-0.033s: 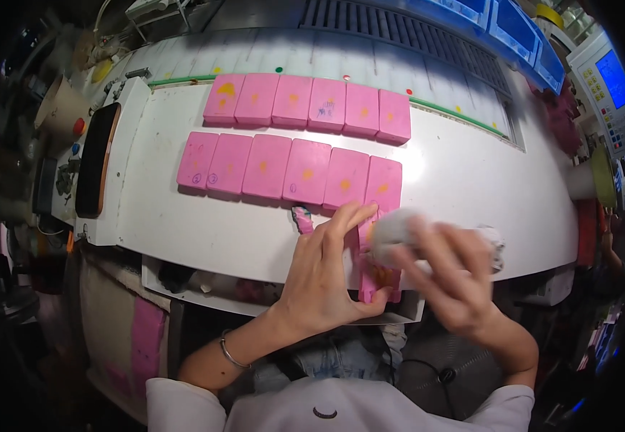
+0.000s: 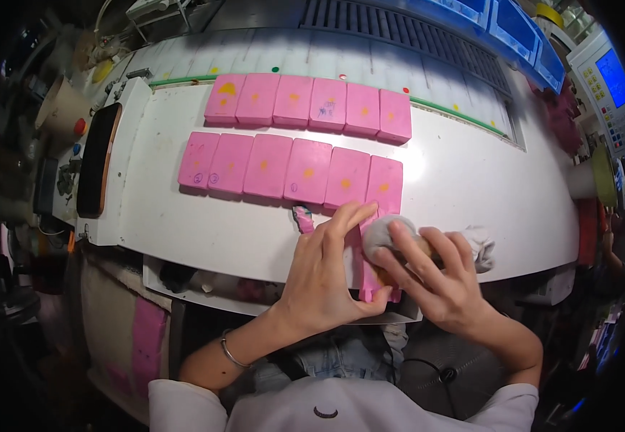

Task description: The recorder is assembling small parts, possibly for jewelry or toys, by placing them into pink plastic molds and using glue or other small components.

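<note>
My left hand (image 2: 330, 277) is closed around the ends of a pink mould-like block (image 2: 368, 279), thumb at its near end and fingertips at the far end. Against the block's face my right hand (image 2: 438, 277) presses a rounded grey-white cloth bundle (image 2: 378, 236), whose loose tail (image 2: 481, 246) trails out to the right. The bundle and my fingers hide much of the block. Just beyond my left knuckles lies a small pink and dark scrap (image 2: 303, 219).
Two rows of pink blocks, a near row (image 2: 307, 171) and a far row (image 2: 293, 101), lie on the white tabletop (image 2: 470, 180). A phone (image 2: 101, 160) rests at the left. Blue bins (image 2: 517, 39) and a control panel (image 2: 611, 83) stand at the back right.
My right hand and the cloth bundle have shifted slightly left and are less blurred, now covering more of the block. My left hand holds still.
</note>
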{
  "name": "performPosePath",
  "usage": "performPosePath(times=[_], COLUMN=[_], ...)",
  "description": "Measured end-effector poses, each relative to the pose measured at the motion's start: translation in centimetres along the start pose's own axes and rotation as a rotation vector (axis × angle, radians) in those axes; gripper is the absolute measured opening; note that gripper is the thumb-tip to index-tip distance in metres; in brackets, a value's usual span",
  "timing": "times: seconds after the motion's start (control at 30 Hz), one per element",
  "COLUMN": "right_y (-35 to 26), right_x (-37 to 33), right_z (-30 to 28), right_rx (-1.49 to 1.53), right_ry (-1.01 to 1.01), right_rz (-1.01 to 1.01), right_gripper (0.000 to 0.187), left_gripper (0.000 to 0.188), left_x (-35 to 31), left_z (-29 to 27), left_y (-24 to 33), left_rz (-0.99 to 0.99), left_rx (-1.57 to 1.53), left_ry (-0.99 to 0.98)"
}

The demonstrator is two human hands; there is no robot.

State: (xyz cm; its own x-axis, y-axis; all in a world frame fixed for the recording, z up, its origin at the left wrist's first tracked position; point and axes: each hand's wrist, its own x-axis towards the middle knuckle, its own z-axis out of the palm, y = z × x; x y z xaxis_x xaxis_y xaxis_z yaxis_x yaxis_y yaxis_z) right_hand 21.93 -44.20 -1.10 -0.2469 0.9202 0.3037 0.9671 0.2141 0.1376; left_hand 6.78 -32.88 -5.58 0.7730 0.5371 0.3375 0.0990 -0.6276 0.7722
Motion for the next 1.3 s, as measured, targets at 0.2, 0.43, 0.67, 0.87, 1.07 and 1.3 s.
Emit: performPosePath(times=[0.2, 0.43, 0.67, 0.87, 1.07, 1.3], right_y=[0.2, 0.4, 3.0, -0.6, -5.1, -0.9], right_x=[0.6, -1.0, -1.8, 7.8, 12.3, 8.1], right_z=[-1.1, -0.9, 0.5, -1.2, 4.5, -0.3], right_rx=[0.032, 0.211, 0.219, 0.466, 0.106, 0.503], right_ry=[-0.035, 0.045, -0.061, 0.037, -0.343, -0.024], right_rz=[0.01, 0.213, 0.486, 0.218, 0.176, 0.343], right_gripper=[0.038, 0.045, 0.054, 0.02, 0.016, 0.023], left_gripper=[0.09, 0.079, 0.05, 0.044, 0.051, 0.05], left_x=[-0.2, -1.0, -1.3, -3.0, -3.2, -3.4], left_z=[0.4, 1.6, 2.1, 3.6, 4.4, 3.4], left_y=[-0.4, -0.2, 0.0, -0.8, -0.8, -1.5], left_rz=[-0.008, 0.069, 0.218, 0.186, -0.028, 0.225], left_rx=[-0.037, -0.223, -0.063, -0.039, -0.218, 0.112], left_ry=[0.014, 0.114, 0.162, 0.196, -0.046, 0.103])
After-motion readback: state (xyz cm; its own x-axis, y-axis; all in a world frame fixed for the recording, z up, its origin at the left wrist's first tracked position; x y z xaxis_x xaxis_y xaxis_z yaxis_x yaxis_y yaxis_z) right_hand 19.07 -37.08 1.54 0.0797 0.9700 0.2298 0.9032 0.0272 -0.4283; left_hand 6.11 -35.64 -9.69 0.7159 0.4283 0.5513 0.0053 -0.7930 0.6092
